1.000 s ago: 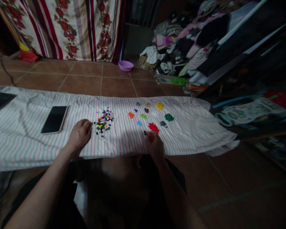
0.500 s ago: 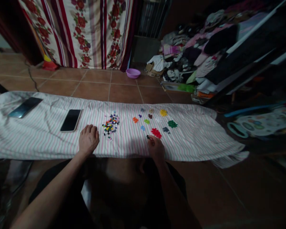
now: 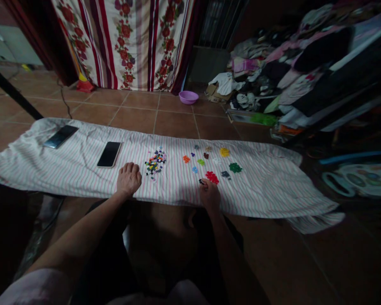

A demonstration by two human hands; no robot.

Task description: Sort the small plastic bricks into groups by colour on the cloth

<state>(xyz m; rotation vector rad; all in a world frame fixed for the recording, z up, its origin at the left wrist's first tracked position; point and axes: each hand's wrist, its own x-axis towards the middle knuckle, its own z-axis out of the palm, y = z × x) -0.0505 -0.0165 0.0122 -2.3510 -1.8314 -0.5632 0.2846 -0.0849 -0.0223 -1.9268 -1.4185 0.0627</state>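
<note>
My left hand (image 3: 129, 178) lies palm down on the striped cloth (image 3: 174, 188), fingers stretched out, holding nothing. To its right is a mixed heap of tiny coloured pieces (image 3: 155, 163). My right hand (image 3: 211, 195) is closed in a pinch low over the cloth, with a small black piece (image 3: 201, 181) at its fingertips. Whether that piece touches the cloth is hard to tell. Just beyond this hand sits a red pile (image 3: 212, 176). Around it are single-colour piles: dark grey (image 3: 225, 174), green (image 3: 235, 167), yellow (image 3: 224, 152), lime (image 3: 201, 162), orange (image 3: 186, 159) and light blue (image 3: 194, 170).
Two phones lie on the cloth at the left, one near my left hand (image 3: 109, 154) and another farther off (image 3: 61, 136). A purple basin (image 3: 188, 98) stands on the tiled floor beyond. Clothes are heaped (image 3: 257, 72) at the back right, and a floral curtain (image 3: 127, 42) hangs behind.
The whole view has shifted, so the cloth and phones appear farther right. Both hands keep about the same places on the cloth, the right still pinching by the red pile.
</note>
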